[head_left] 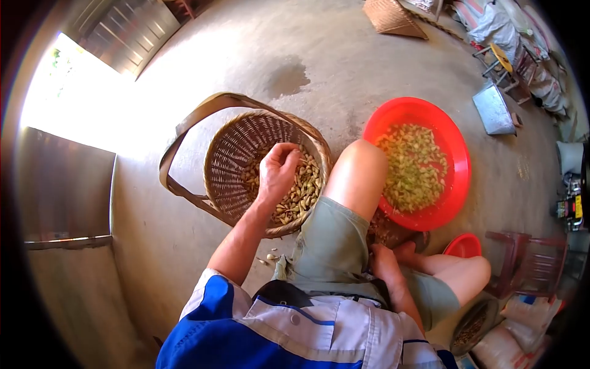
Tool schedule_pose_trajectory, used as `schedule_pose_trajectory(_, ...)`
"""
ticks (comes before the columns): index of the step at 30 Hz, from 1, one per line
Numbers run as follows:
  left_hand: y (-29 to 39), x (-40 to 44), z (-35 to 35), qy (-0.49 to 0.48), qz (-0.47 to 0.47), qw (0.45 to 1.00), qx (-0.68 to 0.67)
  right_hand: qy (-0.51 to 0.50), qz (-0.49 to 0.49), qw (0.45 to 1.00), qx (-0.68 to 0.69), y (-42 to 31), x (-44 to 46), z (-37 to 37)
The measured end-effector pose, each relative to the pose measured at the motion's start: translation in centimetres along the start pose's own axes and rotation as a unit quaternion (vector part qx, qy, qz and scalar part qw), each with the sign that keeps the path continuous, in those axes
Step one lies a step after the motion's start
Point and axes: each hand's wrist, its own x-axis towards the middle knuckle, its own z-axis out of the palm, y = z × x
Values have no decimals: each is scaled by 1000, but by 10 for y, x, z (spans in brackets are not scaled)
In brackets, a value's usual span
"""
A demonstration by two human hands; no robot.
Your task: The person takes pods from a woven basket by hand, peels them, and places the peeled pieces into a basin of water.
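Note:
My left hand (280, 171) is over a round wicker basket (224, 157) with a tall arched handle. Its thumb and fingers are pinched together; what they hold, if anything, is too small to make out. Small tan, teardrop-shaped bulbs (304, 184) fill the basket's lower right part. Between my knees, my right hand (385, 263) is low beside my thigh, its fingers curled and partly hidden, so I cannot see what is in them. Beyond my knee stands a wide red basin (458, 172) with yellow-green, bulb-like pieces (415, 163) in it.
A smaller red bowl (464, 246) and a dark red plastic chair (534, 264) are at the right. A few loose bulbs (270, 257) lie on the concrete floor. Farther off are a metal bucket (493, 111), a woven basket (393, 17) and several sacks (495, 27).

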Motion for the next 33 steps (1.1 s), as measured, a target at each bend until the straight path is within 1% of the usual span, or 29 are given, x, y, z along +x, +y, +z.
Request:
schedule_pose_trajectory(1, -33, 8, -17, 26, -16, 996, 86, 14, -19, 1000, -6, 5, 4, 5)
schedule_pose_trajectory(2, -63, 14, -32, 51, -32, 983, 171, -32, -2, 999, -10, 4, 6, 3)
schedule_pose_trajectory(4, -95, 15, -46, 47, -112, 932, 340, -122, 35, 992, -18, -6, 8, -10)
schedule_pose_trajectory(5, -126, 15, -55, 50, -119, 914, 384, -131, 44, 990, -7, -1, 9, -4)
schedule_pose_trajectory(6, -151, 13, -62, 32, -126, 895, 427, -140, 53, 989, 2, 8, 8, 7)
schedule_pose_trajectory(8, -151, 11, -58, -27, -231, 849, 475, -145, 65, 987, 21, 15, 7, 14)
schedule_pose_trajectory(11, -183, 13, -62, -22, -240, 835, 495, -132, 67, 988, 37, 13, 10, 12)
schedule_pose_trajectory(13, -196, 20, -62, -12, -191, 838, 512, -118, 54, 991, 33, 14, 14, 11)
schedule_pose_trajectory(14, -203, 25, -63, -7, -167, 838, 520, -123, 68, 989, 49, 15, 14, 11)
schedule_pose_trajectory(16, -204, 44, -65, 5, -165, 833, 528, -134, 97, 983, 79, 17, 16, 11)
schedule_pose_trajectory(18, -214, 68, -68, 27, -160, 828, 536, -125, 88, 985, 78, 23, 16, 16)
schedule_pose_trajectory(20, -216, 90, -71, 25, -160, 858, 487, -129, 87, 985, 71, 38, 13, 25)
schedule_pose_trajectory(22, -247, 113, -86, -81, -73, 762, 638, -148, 95, 983, 59, 45, 14, 27)
schedule_pose_trajectory(23, -265, 115, -93, 4, 13, 778, 629, -148, 108, 981, 66, 46, 14, 25)
schedule_pose_trajectory(24, -270, 127, -98, 17, -21, 845, 534, -147, 122, 979, 74, 39, 14, 20)
schedule_pose_trajectory(26, -268, 141, -90, 16, -140, 859, 492, -146, 136, 977, 81, 39, 16, 19)
schedule_pose_trajectory(29, -306, 139, -61, 20, -126, 816, 563, -146, 127, 977, 94, 46, 15, 23)
schedule_pose_trajectory(30, -300, 125, -39, 24, -109, 799, 591, -141, 116, 977, 108, 46, 16, 26)
schedule_pose_trajectory(32, -284, 111, -23, -5, -119, 843, 525, -141, 114, 976, 120, 47, 17, 32)
schedule_pose_trajectory(33, -262, 102, -16, -42, -125, 840, 526, -146, 121, 975, 115, 49, 17, 35)
